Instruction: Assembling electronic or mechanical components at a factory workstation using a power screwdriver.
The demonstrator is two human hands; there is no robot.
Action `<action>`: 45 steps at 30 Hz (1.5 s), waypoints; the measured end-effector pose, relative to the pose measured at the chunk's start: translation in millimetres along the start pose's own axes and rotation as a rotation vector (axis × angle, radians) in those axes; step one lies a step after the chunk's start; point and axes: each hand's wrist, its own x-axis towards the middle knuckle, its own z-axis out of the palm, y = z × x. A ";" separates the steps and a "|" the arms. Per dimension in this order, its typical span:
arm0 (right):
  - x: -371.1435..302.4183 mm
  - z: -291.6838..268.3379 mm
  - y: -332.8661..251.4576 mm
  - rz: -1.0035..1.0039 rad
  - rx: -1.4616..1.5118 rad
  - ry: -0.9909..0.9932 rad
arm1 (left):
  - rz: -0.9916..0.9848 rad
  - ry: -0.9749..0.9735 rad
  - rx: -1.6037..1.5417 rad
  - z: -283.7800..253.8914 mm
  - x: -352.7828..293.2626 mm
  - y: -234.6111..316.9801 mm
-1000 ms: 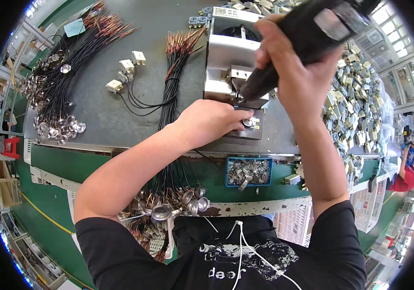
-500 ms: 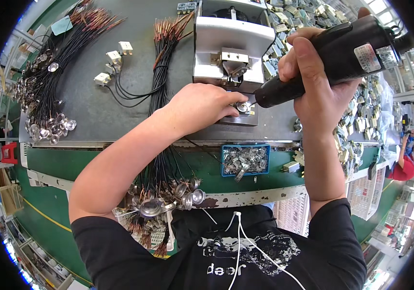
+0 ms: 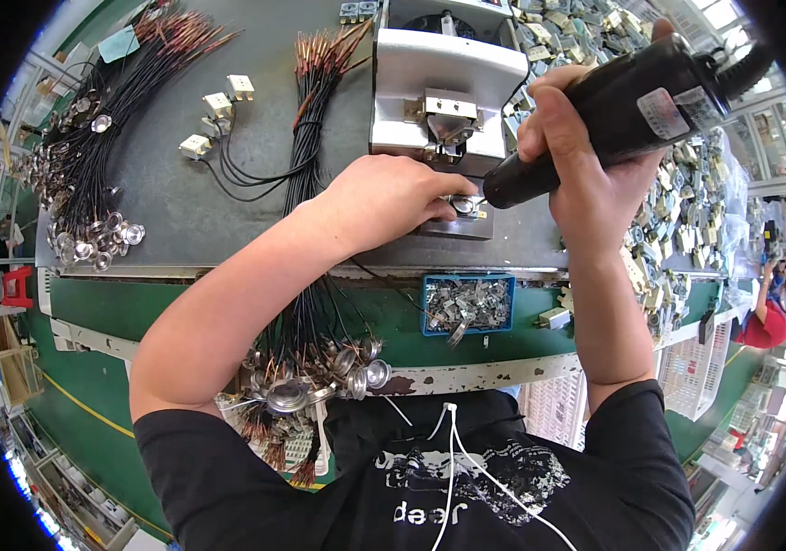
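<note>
My right hand point(image 3: 586, 184) is wrapped round a black electric screwdriver point(image 3: 627, 106), held aslant with its narrow end pointing down to the left. The tip of the screwdriver is at a small round metal part point(image 3: 465, 204) seated on a metal fixture block point(image 3: 466, 227). Reaching in from the left, my left hand point(image 3: 388, 204) holds this part between thumb and forefinger. Its other fingers are curled under and partly hidden. Directly behind stands a silver bench machine point(image 3: 448, 64), with a white-topped ceramic block point(image 3: 449, 107) on its front.
Bundled black wires point(image 3: 306, 138) with copper ends lie left of the machine, more wires point(image 3: 108, 156) with round metal caps farther left. Ceramic blocks point(image 3: 218, 106) sit between. A blue bin point(image 3: 468, 303) of metal pieces is near me; piled parts point(image 3: 678, 230) cover the right side.
The screwdriver and my right hand have shifted slightly left and down, with the rear end dipping a little. My left hand stays at the fixture.
</note>
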 end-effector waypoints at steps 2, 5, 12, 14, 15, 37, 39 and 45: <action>-0.4 0.0 0.1 -0.001 -0.032 -0.006 | -0.005 -0.011 0.003 -1.9 0.4 1.1; -1.5 0.6 1.9 0.001 0.027 -0.028 | -0.006 -0.025 0.008 -2.4 0.4 1.2; -8.3 6.8 3.3 -0.088 0.011 0.040 | 0.059 0.072 0.037 3.4 -0.9 -2.3; -11.7 -6.2 9.3 0.046 -0.112 -0.029 | 0.101 0.061 0.004 3.5 0.8 -3.7; -11.5 1.3 9.9 0.026 -0.019 0.049 | 0.094 0.059 0.037 3.8 0.9 -4.2; 4.5 13.9 -38.1 -0.123 0.119 0.279 | 0.334 0.195 0.300 5.0 -4.4 35.1; 6.0 14.0 -47.4 -0.109 0.138 0.296 | 0.371 -0.076 0.161 14.8 -10.1 49.6; 10.2 -34.0 -49.6 -0.129 -0.029 0.010 | 0.470 -0.421 0.321 46.3 -8.4 64.4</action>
